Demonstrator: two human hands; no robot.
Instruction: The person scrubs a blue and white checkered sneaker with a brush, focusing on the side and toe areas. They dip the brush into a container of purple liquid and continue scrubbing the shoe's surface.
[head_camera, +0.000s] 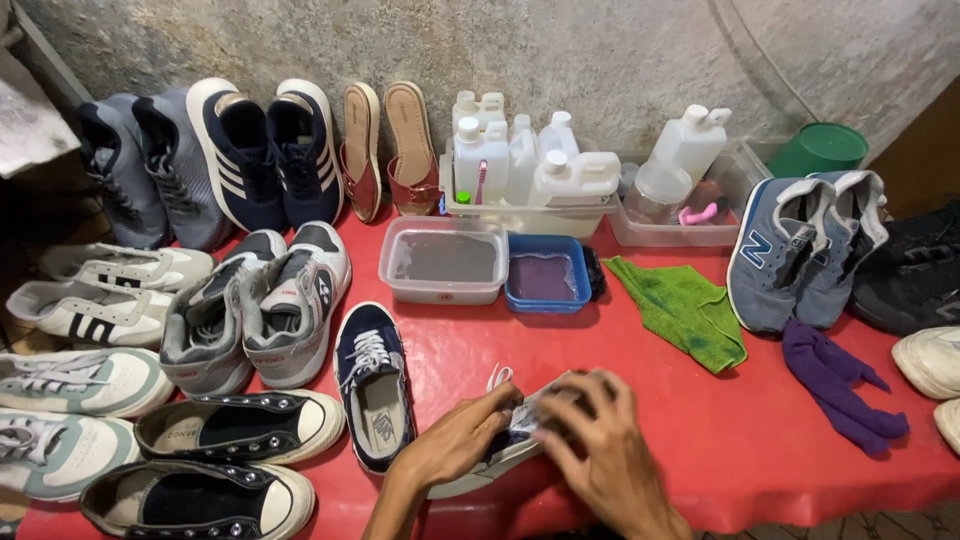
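From the head camera, both hands work on one shoe (500, 450), a dark sneaker with a pale sole that lies at the near edge of the red table (760, 440), just right of a single navy lace-up sneaker (372, 385). The left hand (455, 440) curls over the shoe's side, fingers pressed against the upper near a loose white lace end. The right hand (595, 445) covers the top of the same shoe with fingers bent and spread, gripping it (most of the shoe is hidden under the two hands).

Taking that held shoe as the landmark: directly beyond it stand a clear plastic tub (445, 260) of cloudy liquid and, touching its right side, a smaller blue tub (546, 273). Further beyond them, against the wall, a clear tray holds white plastic bottles (520, 160). Beyond and to the right of the shoe lies a crumpled green cloth (683, 308), and further right a purple cloth (835, 380) lies in front of a pair of blue-grey running shoes (800, 250). A green lidded container (820, 150) stands behind those.

To the left of the held shoe, past the navy sneaker, sit a grey pair (255, 310) and two black low-tops with white toe caps (220, 455). Far beyond on the left, a navy striped pair (265, 150) and tan sandals (390, 150) lean against the wall.
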